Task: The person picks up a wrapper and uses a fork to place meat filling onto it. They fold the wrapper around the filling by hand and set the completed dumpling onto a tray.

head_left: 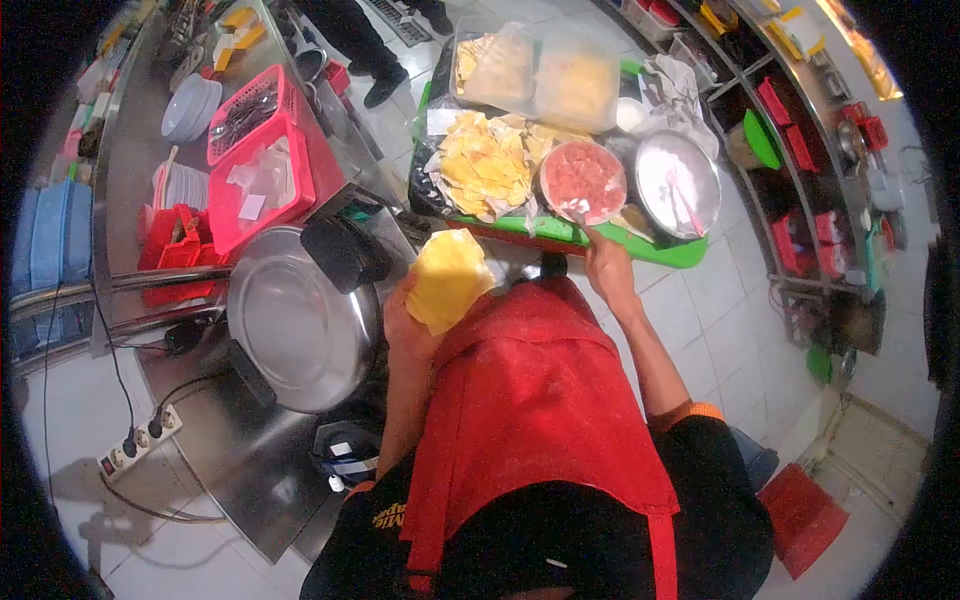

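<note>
My left hand (402,318) is closed on yellow wonton wrappers (450,275), held up in front of my red apron. My right hand (608,265) is closed at the near edge of a bowl of pink minced meat (583,178); its fingers grip a thin utensil whose tip reaches into the meat, its kind hard to make out. Left of the bowl lies a heap of yellow wonton wrappers (485,165) on paper. To the right stands a round metal bowl (678,185) with white contents and a pink-handled utensil in it.
Two translucent plastic boxes (577,85) stand at the back of the green tray (650,248). At left are a large round metal lid (305,318), pink baskets (262,185) and stacked plates (192,108) on a steel counter. Shelves (770,150) run along the right. Another person's legs (350,40) show at the top.
</note>
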Action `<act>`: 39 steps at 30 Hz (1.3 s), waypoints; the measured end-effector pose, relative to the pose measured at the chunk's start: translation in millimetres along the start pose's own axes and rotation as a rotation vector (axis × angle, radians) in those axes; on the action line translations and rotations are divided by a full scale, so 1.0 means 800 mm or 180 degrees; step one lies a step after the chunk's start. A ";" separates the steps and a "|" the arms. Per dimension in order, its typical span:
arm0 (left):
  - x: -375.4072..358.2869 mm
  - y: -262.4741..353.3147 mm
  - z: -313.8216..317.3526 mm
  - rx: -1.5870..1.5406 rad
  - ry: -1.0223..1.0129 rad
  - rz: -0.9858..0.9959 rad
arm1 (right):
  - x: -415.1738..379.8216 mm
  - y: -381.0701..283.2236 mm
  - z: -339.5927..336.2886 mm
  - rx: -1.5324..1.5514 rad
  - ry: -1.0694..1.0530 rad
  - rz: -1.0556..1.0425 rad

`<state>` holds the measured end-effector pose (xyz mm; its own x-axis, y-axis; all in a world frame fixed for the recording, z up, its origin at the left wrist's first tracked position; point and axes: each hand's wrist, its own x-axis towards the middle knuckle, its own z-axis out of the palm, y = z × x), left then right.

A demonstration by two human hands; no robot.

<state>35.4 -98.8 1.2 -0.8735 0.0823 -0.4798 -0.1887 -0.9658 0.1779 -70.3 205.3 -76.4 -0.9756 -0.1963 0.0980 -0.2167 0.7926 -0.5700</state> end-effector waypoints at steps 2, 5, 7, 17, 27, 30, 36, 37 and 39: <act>-0.003 0.000 0.001 -0.0016 0.0037 0.0045 | -0.001 0.000 -0.008 0.0104 0.0071 -0.0121; -0.005 0.001 0.001 -0.0016 0.0121 0.0110 | 0.010 -0.007 -0.028 0.0580 -0.0399 0.0668; -0.003 0.001 -0.005 -0.0004 0.0181 0.0117 | 0.021 -0.005 -0.023 0.0195 0.0121 0.0475; -0.003 0.008 -0.013 0.0012 0.0430 0.0241 | 0.009 -0.009 0.014 -0.0038 -0.0029 0.0112; 0.006 0.016 -0.019 -0.0096 0.0214 0.0162 | 0.016 -0.003 -0.069 0.3492 -0.1120 0.2675; 0.005 0.016 0.001 -0.0013 0.0007 -0.0032 | 0.012 -0.017 -0.085 0.3958 -0.1000 0.2696; 0.026 0.004 0.037 0.0478 0.0249 0.0108 | 0.009 -0.011 -0.100 0.4819 -0.0735 0.2530; 0.029 0.002 0.039 0.0517 0.0266 0.0092 | 0.007 -0.001 -0.094 0.4886 -0.0627 0.2521; 0.034 -0.004 0.040 0.0448 0.0219 -0.0017 | -0.001 0.022 -0.073 0.4747 -0.0588 0.2716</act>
<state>-1.9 -85.9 15.4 -0.8404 0.0658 -0.5380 -0.2586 -0.9210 0.2914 -75.3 253.3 -38.7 -0.7497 -0.1818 -0.6363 0.6380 -0.4539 -0.6220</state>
